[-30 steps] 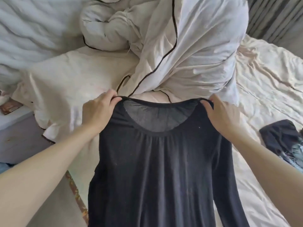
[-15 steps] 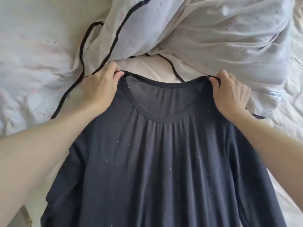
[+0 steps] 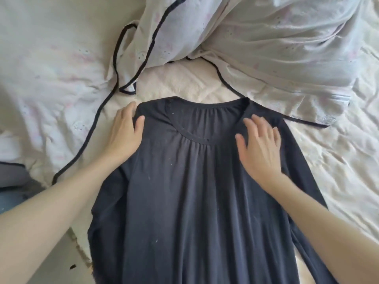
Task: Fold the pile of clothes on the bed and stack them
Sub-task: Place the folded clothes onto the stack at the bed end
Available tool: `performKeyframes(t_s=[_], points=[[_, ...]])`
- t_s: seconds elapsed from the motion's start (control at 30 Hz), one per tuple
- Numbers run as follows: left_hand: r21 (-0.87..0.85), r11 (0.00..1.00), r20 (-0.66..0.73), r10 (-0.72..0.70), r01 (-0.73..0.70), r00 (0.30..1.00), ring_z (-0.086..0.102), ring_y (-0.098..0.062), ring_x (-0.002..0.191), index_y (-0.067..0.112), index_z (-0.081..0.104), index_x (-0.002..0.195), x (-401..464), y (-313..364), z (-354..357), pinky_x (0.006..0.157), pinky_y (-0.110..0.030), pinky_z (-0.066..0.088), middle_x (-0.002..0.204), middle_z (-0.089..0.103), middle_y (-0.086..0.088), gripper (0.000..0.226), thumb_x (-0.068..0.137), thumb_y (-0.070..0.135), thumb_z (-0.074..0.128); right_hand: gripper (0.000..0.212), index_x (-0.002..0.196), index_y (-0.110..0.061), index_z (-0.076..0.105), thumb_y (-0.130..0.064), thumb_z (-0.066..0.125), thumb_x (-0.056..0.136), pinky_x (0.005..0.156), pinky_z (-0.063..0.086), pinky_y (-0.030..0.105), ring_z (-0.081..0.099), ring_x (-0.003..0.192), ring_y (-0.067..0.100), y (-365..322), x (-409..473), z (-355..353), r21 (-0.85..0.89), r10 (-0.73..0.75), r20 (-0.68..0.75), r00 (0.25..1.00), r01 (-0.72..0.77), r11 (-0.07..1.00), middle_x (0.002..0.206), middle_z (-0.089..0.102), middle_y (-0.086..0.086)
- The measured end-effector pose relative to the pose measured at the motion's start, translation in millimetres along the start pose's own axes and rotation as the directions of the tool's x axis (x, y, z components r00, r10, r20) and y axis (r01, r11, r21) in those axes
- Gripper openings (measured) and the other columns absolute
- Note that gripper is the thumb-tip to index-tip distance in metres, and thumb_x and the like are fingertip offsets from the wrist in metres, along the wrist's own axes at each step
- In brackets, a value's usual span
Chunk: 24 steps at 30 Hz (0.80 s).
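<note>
The bed was covered by a cream quilted sheet, creased and faintly glossy toward the right of the black top. Beyond the top's neckline, a pale duvet with faint pink print, eyelet embroidery and thin black piping was heaped in soft, rumpled folds; its piped edge was trailed in a loop down past the top's left shoulder.

The black top was laid flat on the bed, front side up, with the neckline pointed away from the person and the hem run out of view at the near edge. It was seen to be of thin, matte, stretchy knit, specked with pale lint. A wide scoop neck was bound by a narrow band, and fine gathers were fanned down from that band across the chest. Long sleeves were draped down both sides of the body.

The left hand was set at the top's left shoulder, fingers hidden beneath the fabric's edge and thumb curled over it, so that the shoulder was pinched. The right hand was rested palm down on the top's right chest just beside the neckline, fingers straight and spread, with nothing grasped; its outline was slightly blurred.
</note>
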<state>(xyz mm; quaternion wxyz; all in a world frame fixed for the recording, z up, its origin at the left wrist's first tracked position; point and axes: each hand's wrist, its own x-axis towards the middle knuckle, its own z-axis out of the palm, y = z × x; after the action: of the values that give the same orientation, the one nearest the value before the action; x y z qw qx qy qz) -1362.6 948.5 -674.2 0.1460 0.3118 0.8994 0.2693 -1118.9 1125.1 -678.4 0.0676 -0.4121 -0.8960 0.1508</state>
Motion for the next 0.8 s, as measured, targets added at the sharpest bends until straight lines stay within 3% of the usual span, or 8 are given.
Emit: performKeyframes(t_s=[0.23,0.37,0.47,0.53,0.6,0.67,0.73,0.8], points=[[-0.117,0.976,0.002,-0.186,0.185,0.983,0.048,-0.011,0.112,0.007,0.05,0.132,-117.8,-48.6,-32.1,0.092,-0.014,0.03,0.13,0.055,-0.007,0.034,0.101,0.015,0.037,0.05,0.144,-0.012,0.038,-0.03,0.047,0.098,0.117,0.01,0.048,0.02,0.145,0.025,-87.0,-131.2,13.6,0.188,-0.1,0.216,0.971,0.059,0.98,0.153,0.032,0.009],[-0.198,0.879,0.114,-0.42,0.435,0.9,0.049,-0.01,0.11,0.012,0.051,0.131,-174.1,-67.0,-35.3,0.089,-0.023,0.036,0.123,0.056,-0.001,0.036,0.099,0.028,0.044,0.053,0.149,-0.019,0.028,-0.035,0.041,0.1,0.117,0.003,0.044,0.007,0.147,0.021,-124.3,-180.7,23.3,0.226,-0.148,0.315,0.937,0.077,0.971,0.157,0.02,0.003],[-0.31,0.795,0.278,-0.448,0.521,0.85,0.056,-0.014,0.107,0.021,0.052,0.124,-197.7,-76.2,-39.4,0.087,-0.027,0.045,0.112,0.059,0.008,0.04,0.089,0.041,0.059,0.056,0.151,-0.022,0.021,-0.038,0.039,0.1,0.116,0.002,0.045,0.002,0.147,0.022,-136.0,-202.8,31.9,0.154,-0.165,0.381,0.91,0.113,0.982,0.159,0.012,0.002],[-0.294,0.797,0.329,-0.434,0.527,0.839,0.058,-0.016,0.103,0.021,0.054,0.115,-200.7,-76.7,-41.9,0.085,-0.03,0.049,0.107,0.06,0.007,0.036,0.085,0.038,0.066,0.059,0.152,-0.024,0.012,-0.041,0.035,0.1,0.117,0.002,0.047,-0.003,0.147,0.023,-132.4,-208.0,36.5,0.074,-0.126,0.442,0.888,0.104,0.992,0.16,0.004,0.003],[-0.217,0.842,0.327,-0.415,0.494,0.849,0.06,-0.021,0.097,0.016,0.056,0.103,-201.8,-80.4,-51.6,0.081,-0.033,0.049,0.099,0.062,0.004,0.025,0.086,0.03,0.067,0.061,0.152,-0.026,0.003,-0.044,0.029,0.1,0.117,0.002,0.047,-0.008,0.147,0.023,-132.3,-213.3,40.7,-0.02,-0.072,0.5,0.863,0.095,0.995,0.16,-0.005,0.002],[-0.137,0.913,0.265,-0.339,0.383,0.903,0.06,-0.024,0.091,0.008,0.059,0.098,-201.2,-82.3,-68.2,0.077,-0.033,0.049,0.093,0.063,-0.002,0.019,0.088,0.023,0.065,0.062,0.152,-0.026,-0.002,-0.045,0.028,0.1,0.118,0.003,0.046,-0.009,0.147,0.022,-133.9,-217.1,42.6,-0.082,-0.028,0.527,0.85,0.084,0.993,0.16,-0.009,0.001],[-0.014,0.989,0.113,-0.144,0.147,0.983,0.059,-0.028,0.085,0.002,0.06,0.099,-197.0,-81.8,-94.4,0.07,-0.032,0.045,0.092,0.061,-0.007,0.014,0.089,0.011,0.062,0.063,0.152,-0.026,-0.001,-0.043,0.03,0.1,0.117,0.004,0.046,-0.008,0.147,0.022,-138.8,-217.7,41.7,-0.098,0.01,0.538,0.843,0.05,0.994,0.16,-0.009,0.001],[0.14,0.985,-0.016,0.105,-0.102,0.994,0.062,-0.035,0.078,-0.003,0.061,0.102,-192.6,-84.5,-123.3,0.063,-0.038,0.049,0.094,0.06,-0.015,0.02,0.082,-0.005,0.064,0.062,0.152,-0.027,0.001,-0.04,0.033,0.1,0.117,0.006,0.048,-0.008,0.147,0.022,-144.6,-215.9,40.3,-0.103,0.041,0.547,0.836,0.018,0.994,0.16,-0.007,0.0]])
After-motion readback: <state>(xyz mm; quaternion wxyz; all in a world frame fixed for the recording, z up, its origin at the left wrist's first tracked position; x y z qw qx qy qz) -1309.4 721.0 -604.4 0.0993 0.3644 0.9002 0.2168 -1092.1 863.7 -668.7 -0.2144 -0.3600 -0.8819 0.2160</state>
